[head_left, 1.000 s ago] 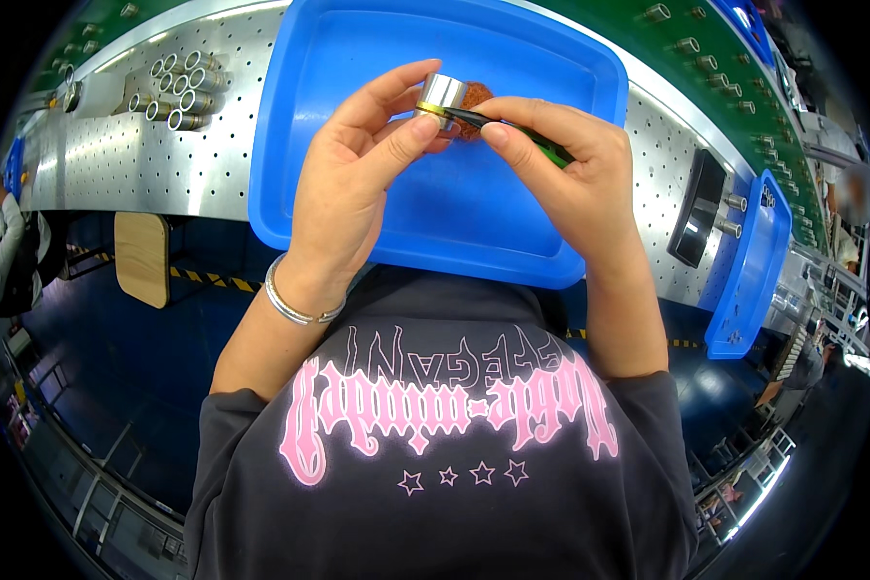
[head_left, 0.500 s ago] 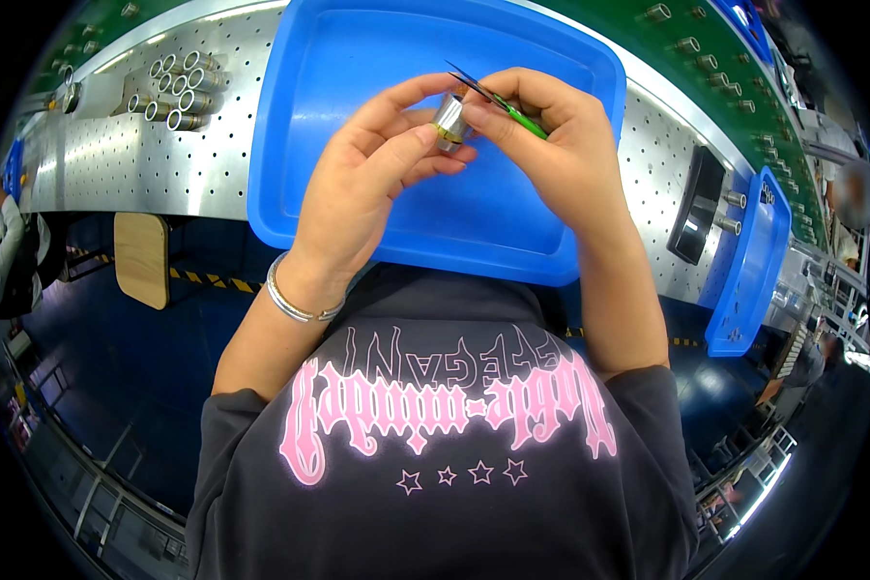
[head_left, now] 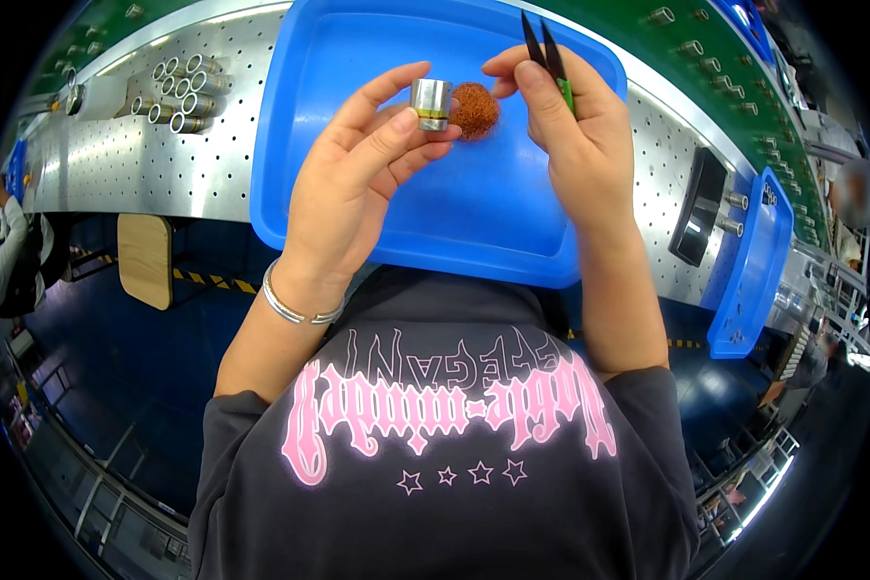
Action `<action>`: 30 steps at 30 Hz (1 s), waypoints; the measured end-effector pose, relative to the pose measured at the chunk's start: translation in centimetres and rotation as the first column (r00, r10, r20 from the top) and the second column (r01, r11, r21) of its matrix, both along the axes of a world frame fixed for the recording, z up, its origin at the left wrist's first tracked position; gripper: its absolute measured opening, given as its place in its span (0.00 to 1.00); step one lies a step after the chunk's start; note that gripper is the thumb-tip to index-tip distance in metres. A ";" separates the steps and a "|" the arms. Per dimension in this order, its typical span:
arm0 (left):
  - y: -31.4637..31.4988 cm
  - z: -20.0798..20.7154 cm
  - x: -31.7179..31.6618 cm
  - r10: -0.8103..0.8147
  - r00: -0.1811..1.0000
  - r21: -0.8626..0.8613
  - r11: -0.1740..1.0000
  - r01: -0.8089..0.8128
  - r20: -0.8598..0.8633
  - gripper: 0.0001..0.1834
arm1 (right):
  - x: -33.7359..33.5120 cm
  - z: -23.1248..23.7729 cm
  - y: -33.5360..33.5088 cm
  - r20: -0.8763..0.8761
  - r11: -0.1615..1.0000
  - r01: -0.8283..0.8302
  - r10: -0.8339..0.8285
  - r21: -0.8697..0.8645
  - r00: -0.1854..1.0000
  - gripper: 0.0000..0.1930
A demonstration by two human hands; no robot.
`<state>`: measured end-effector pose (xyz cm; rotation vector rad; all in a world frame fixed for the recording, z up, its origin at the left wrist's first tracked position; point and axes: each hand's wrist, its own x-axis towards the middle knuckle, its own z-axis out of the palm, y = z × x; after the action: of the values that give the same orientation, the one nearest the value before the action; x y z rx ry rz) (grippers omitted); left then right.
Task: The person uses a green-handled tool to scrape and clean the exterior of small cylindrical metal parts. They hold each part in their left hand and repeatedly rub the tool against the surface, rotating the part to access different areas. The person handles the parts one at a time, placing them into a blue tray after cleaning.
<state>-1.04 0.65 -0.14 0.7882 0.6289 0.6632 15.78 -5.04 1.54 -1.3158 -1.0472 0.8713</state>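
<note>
Above the tray (head_left: 474,213), the left hand (head_left: 353,145) pinches the cylinder (head_left: 431,97) between thumb and fingers; the right hand (head_left: 582,126), over the tray's right side, grips tweezers (head_left: 565,92), tips apart. The cylinder looks stiff, fairly light, perhaps slippery: best held round its wall, clear of the rim.

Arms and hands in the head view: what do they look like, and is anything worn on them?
The left hand and right hand are bare, without gloves. A silver-coloured open bangle circles the left wrist; no jewellery shows on the right. Both forearms are uncovered below the loose, dark grey short sleeves. No cables show.
</note>
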 end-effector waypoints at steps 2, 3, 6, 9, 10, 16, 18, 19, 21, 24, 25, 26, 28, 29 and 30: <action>0.0 -0.1 0.0 -0.006 1.000 -0.037 0.999 0.006 0.019 0.21 | 0.0 0.1 -0.2 0.060 1.000 -0.007 0.008 -0.023 0.998 0.09; 0.0 -0.1 0.0 -0.007 1.000 -0.047 0.999 0.009 0.026 0.21 | 0.0 0.0 -0.2 0.187 1.000 -0.030 0.028 0.007 0.982 0.09; -0.1 -0.1 0.0 -0.020 0.999 -0.066 0.998 0.023 0.045 0.21 | 0.2 -0.4 -0.1 0.434 0.994 -0.098 0.068 0.049 0.899 0.11; 0.2 -0.3 -0.1 -0.048 0.996 -0.070 0.996 0.053 0.070 0.23 | 0.2 -0.6 -0.2 0.316 0.998 -0.061 0.051 0.022 0.948 0.12; 0.3 -0.3 -0.1 -0.058 0.995 -0.078 0.995 0.065 0.083 0.23 | 0.1 -0.7 -0.3 0.189 1.000 -0.001 0.000 0.002 0.982 0.12; 0.0 -0.2 -0.1 -0.058 0.996 -0.081 0.995 0.064 0.074 0.23 | 0.8 -0.8 -0.2 -0.152 0.975 -0.044 0.010 -0.219 0.988 0.09; 0.0 -0.2 0.0 -0.063 0.995 -0.087 0.994 0.069 0.072 0.22 | 0.7 -1.0 -0.3 -0.188 0.976 -0.094 0.056 -0.198 0.981 0.08; 0.0 -0.3 0.0 -0.064 0.995 -0.094 0.993 0.071 0.073 0.22 | 0.7 -0.7 -0.4 -0.188 0.982 -0.095 0.063 -0.163 0.980 0.08; 0.0 -0.4 0.0 -0.071 0.995 -0.097 0.992 0.078 0.069 0.21 | 0.5 0.1 -0.3 -0.187 0.991 -0.097 0.079 -0.091 0.979 0.08; -0.1 -0.6 0.1 -0.093 0.994 -0.080 0.992 0.097 0.053 0.22 | 0.1 0.3 0.3 -0.137 0.993 -0.118 0.116 -0.012 0.984 0.08; -0.2 -0.6 0.1 -0.103 0.994 -0.072 0.992 0.106 0.047 0.22 | 0.0 0.4 0.5 -0.103 0.992 -0.125 0.122 -0.023 0.987 0.07; -0.2 -0.6 0.2 -0.113 0.993 -0.064 0.991 0.116 0.041 0.22 | -0.1 0.5 0.7 -0.070 0.991 -0.131 0.128 -0.034 0.989 0.07; -0.3 -0.9 0.1 -0.126 0.991 -0.079 0.988 0.129 0.041 0.23 | -0.1 0.5 1.2 0.013 0.989 -0.141 0.141 -0.034 0.990 0.07; -0.3 -0.9 0.0 -0.133 0.990 -0.086 0.987 0.136 0.042 0.24 | -0.1 0.5 1.5 0.064 0.990 -0.143 0.144 -0.023 0.988 0.06; -0.3 -0.9 0.0 -0.154 0.987 -0.086 0.984 0.158 0.047 0.24 | -0.1 0.4 1.7 0.116 0.990 -0.144 0.144 -0.013 0.983 0.06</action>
<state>-1.05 0.39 -1.00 0.7302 0.5503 0.5031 15.69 -3.30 1.95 -1.3197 -1.2447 0.9135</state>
